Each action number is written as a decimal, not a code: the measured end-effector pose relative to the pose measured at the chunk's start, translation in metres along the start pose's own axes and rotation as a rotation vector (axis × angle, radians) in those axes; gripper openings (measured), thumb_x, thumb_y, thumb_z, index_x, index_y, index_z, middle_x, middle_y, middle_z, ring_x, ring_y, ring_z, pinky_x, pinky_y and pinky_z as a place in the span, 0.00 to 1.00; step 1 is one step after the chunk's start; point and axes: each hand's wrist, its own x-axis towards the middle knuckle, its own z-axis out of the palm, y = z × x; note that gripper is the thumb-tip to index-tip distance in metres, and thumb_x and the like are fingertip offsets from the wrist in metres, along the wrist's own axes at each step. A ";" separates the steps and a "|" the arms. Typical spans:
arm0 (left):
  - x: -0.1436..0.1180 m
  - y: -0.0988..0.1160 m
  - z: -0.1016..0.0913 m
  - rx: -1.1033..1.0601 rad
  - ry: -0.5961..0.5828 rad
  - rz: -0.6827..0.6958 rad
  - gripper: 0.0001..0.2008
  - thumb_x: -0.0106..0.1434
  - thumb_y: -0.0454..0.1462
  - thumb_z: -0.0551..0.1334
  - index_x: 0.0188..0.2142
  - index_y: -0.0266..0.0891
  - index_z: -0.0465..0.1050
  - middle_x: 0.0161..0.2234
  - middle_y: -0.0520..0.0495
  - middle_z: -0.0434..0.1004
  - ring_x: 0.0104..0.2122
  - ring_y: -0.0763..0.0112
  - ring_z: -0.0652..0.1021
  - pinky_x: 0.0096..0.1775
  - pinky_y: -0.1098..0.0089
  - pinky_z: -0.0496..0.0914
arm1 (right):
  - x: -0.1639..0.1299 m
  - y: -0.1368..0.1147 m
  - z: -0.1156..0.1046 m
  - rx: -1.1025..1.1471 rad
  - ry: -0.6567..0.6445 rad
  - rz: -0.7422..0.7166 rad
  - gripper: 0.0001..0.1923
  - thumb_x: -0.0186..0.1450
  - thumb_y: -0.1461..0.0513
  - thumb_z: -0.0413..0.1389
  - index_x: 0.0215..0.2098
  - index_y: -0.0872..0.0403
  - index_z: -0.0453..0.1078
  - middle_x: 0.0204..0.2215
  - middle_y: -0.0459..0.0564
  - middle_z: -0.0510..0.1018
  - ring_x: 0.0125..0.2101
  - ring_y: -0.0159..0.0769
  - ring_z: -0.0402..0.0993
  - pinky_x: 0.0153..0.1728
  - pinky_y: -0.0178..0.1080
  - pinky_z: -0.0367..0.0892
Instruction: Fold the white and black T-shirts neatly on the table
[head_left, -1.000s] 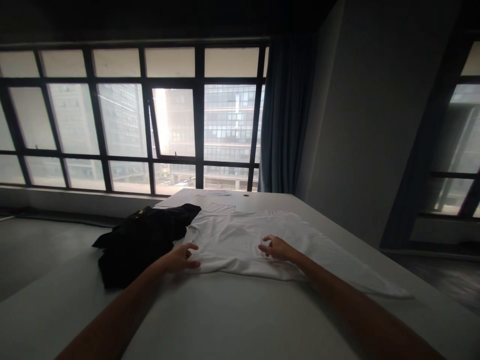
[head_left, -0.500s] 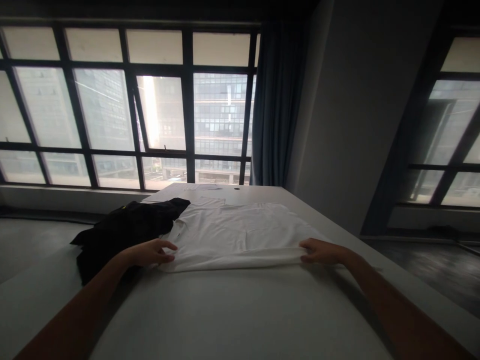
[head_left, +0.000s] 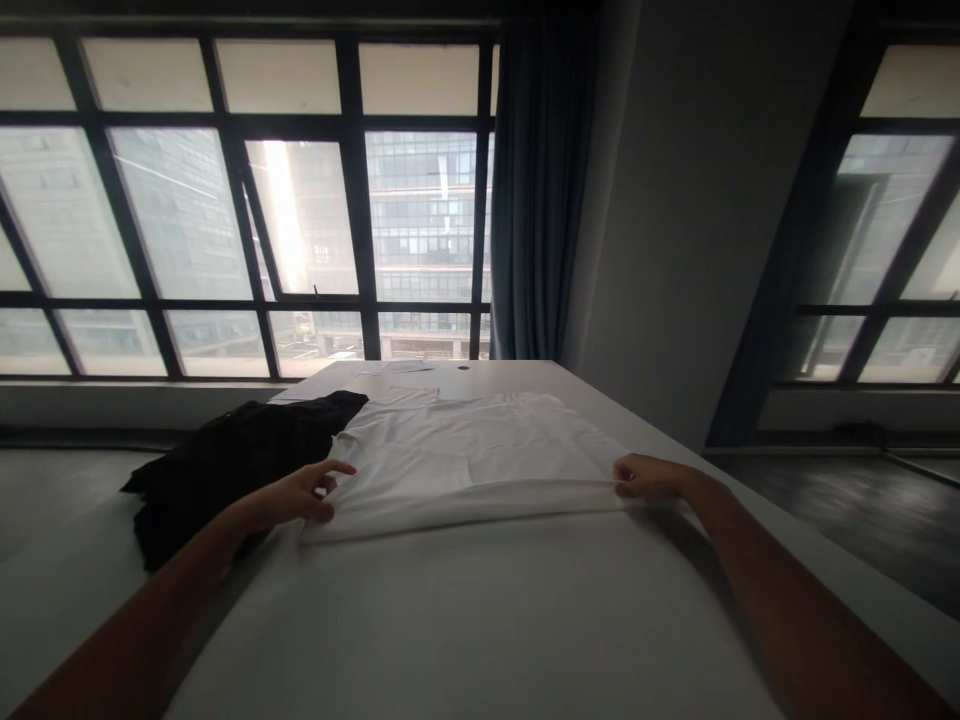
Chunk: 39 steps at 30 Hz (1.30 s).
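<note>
A white T-shirt (head_left: 450,450) lies spread over the white table, slightly wrinkled, with its near edge running across between my hands. At its near left corner my left hand (head_left: 296,497) is open, index finger and thumb apart, resting at the cloth. My right hand (head_left: 652,478) pinches the near right corner between thumb and fingers, and the edge there is drawn up a little in a fold.
A crumpled black garment (head_left: 240,455) lies left of the T-shirt, close to my left forearm. Sheets of paper (head_left: 401,367) sit at the far end of the table (head_left: 480,620), near a dark round hole (head_left: 463,367). Windows and a blue curtain (head_left: 536,200) stand beyond.
My left thumb and index finger have spread apart at the corner. My right hand has shifted slightly right and away with the edge. The view has turned a little to the right.
</note>
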 end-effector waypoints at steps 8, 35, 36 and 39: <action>-0.016 -0.010 -0.012 0.006 -0.312 -0.215 0.42 0.36 0.44 0.73 0.54 0.47 0.72 0.33 0.48 0.74 0.25 0.62 0.75 0.27 0.63 0.71 | -0.019 0.002 -0.018 -0.002 -0.171 0.045 0.20 0.49 0.48 0.61 0.31 0.55 0.74 0.31 0.51 0.78 0.33 0.43 0.73 0.33 0.39 0.64; 0.035 0.008 0.024 0.030 0.372 0.051 0.13 0.45 0.40 0.62 0.29 0.35 0.78 0.26 0.47 0.76 0.29 0.64 0.75 0.33 0.68 0.67 | -0.013 0.079 -0.008 0.120 0.010 0.214 0.15 0.41 0.60 0.63 0.28 0.55 0.72 0.31 0.53 0.78 0.34 0.45 0.75 0.33 0.37 0.66; 0.029 0.008 0.018 -0.038 0.368 0.051 0.14 0.45 0.42 0.62 0.30 0.35 0.78 0.24 0.49 0.75 0.27 0.65 0.74 0.31 0.69 0.66 | -0.015 0.084 -0.009 0.140 -0.023 0.223 0.14 0.41 0.61 0.63 0.27 0.56 0.72 0.30 0.53 0.78 0.33 0.45 0.75 0.32 0.38 0.66; 0.011 0.014 0.003 -0.170 0.387 0.088 0.18 0.45 0.46 0.64 0.31 0.35 0.77 0.22 0.51 0.73 0.24 0.69 0.72 0.27 0.71 0.65 | -0.016 0.087 -0.016 0.203 0.021 0.126 0.13 0.45 0.57 0.62 0.26 0.56 0.72 0.29 0.54 0.79 0.34 0.45 0.75 0.34 0.38 0.66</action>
